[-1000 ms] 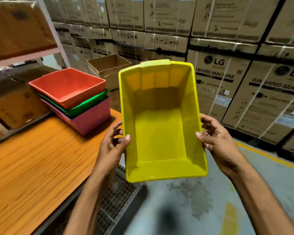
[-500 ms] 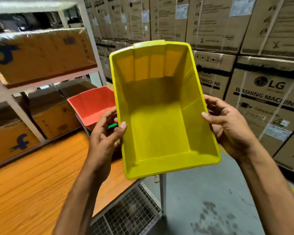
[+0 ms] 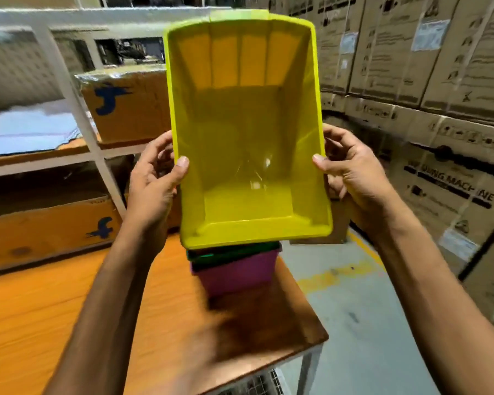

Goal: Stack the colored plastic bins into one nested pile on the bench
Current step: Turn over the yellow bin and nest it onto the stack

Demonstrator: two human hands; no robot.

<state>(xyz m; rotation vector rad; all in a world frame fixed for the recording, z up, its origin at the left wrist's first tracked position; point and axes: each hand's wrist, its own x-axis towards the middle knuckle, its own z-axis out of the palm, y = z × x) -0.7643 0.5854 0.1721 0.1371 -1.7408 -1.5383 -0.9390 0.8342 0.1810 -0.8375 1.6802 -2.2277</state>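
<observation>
A yellow plastic bin [image 3: 248, 132] hangs in the air, its opening tilted toward me. My left hand [image 3: 154, 183] grips its left rim and my right hand [image 3: 351, 172] grips its right rim. Directly below and behind it a nested pile stands on the wooden bench [image 3: 69, 309]: a green bin [image 3: 234, 253] sits inside a pink bin [image 3: 237, 276]. The yellow bin hides the top of the pile, so the red bin cannot be seen.
A white metal shelf rack [image 3: 77, 109] with orange cardboard boxes [image 3: 126, 106] stands behind the bench. Stacked brown washing-machine cartons [image 3: 439, 109] line the right side. The bench's right corner [image 3: 311, 337] borders the grey floor aisle [image 3: 354, 295].
I have turned left and moved over the bench; the yellow bin has travelled from beside the pile to above it, hiding the red bin. Both hands keep their grip.
</observation>
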